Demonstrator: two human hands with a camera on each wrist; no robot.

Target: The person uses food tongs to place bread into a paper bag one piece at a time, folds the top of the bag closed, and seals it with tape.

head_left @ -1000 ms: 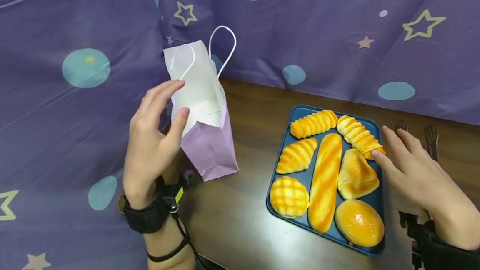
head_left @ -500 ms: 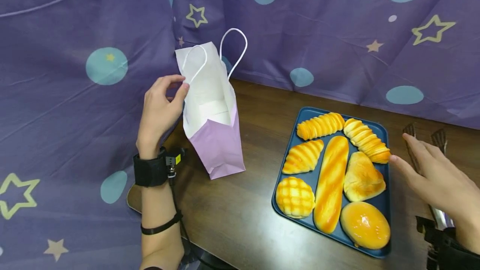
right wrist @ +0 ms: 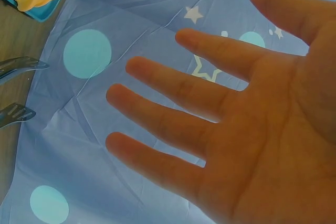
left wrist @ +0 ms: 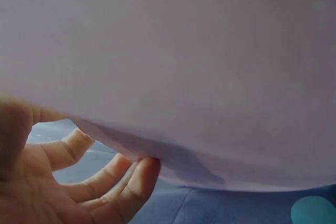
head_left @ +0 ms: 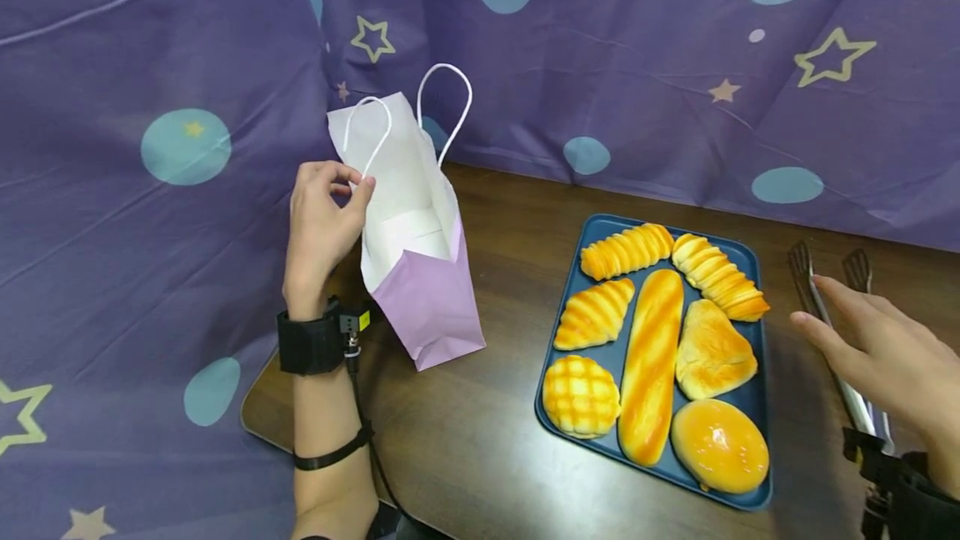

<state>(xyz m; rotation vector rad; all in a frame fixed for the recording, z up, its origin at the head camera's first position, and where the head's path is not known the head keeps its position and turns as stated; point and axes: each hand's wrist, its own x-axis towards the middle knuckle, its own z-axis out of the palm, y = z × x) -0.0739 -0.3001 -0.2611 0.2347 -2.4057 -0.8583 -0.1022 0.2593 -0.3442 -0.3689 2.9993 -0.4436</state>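
A light purple paper bag (head_left: 429,302) with a white inside and two white cord handles stands upright on the left, its mouth wide. My left hand (head_left: 321,227) pinches the bag's left rim between thumb and fingers, close to the near handle. In the left wrist view the bag's side (left wrist: 178,61) fills most of the picture, with fingertips (left wrist: 146,170) at its lower edge. My right hand (head_left: 892,352) hovers with spread fingers over a pair of metal tongs (head_left: 832,323) with slotted ends. Its palm (right wrist: 262,145) holds nothing in the right wrist view.
Right of the bag lies a blue tray (head_left: 552,407) with several breads, among them a long loaf (head_left: 651,365), a glazed round bun (head_left: 720,446) and a grid-topped bun (head_left: 581,396). A purple patterned cloth (head_left: 645,48) hangs behind and left of the wooden table (head_left: 480,457).
My left hand has gone from open beside the bag to pinching its left rim. My right hand has drawn rightward from the tray's edge, uncovering more of the tongs.
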